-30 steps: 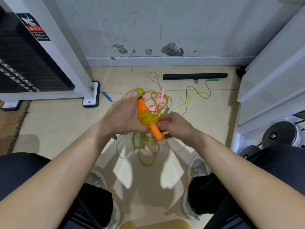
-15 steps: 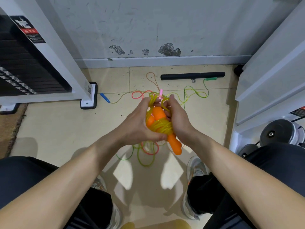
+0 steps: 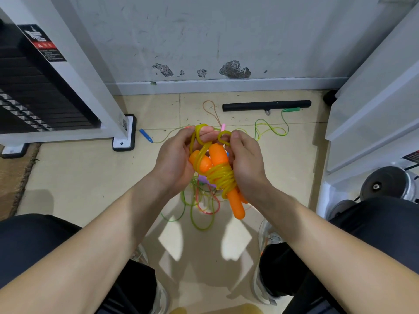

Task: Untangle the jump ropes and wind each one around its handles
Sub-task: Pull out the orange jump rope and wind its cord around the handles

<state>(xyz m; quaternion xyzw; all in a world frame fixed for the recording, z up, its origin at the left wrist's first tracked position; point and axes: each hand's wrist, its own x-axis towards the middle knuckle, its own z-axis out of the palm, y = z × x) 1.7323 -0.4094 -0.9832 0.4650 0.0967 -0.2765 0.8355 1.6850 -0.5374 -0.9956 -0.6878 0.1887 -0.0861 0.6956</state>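
Two orange handles (image 3: 218, 156) lie side by side between my hands, with a yellow rope (image 3: 221, 179) wound in several turns around their middle. My left hand (image 3: 173, 164) cups the bundle from the left and pinches a yellow loop at its fingertips. My right hand (image 3: 246, 163) holds the bundle from the right and pinches a second small loop near the top. Below on the floor lies a tangle of green and pink ropes (image 3: 200, 206). A blue handle (image 3: 146, 135) and a green handle (image 3: 292, 109) lie farther out, and a pink handle tip (image 3: 223, 126) shows behind my fingers.
A black bar (image 3: 266, 105) lies by the wall. A white machine frame foot (image 3: 123, 137) stands at the left, white panels (image 3: 371, 105) and weight plates (image 3: 388, 184) at the right. My knees and shoes frame the floor below.
The orange bundle rose slightly and turned more upright. Both hands shifted their fingers to the top, where each now pinches a yellow loop end.
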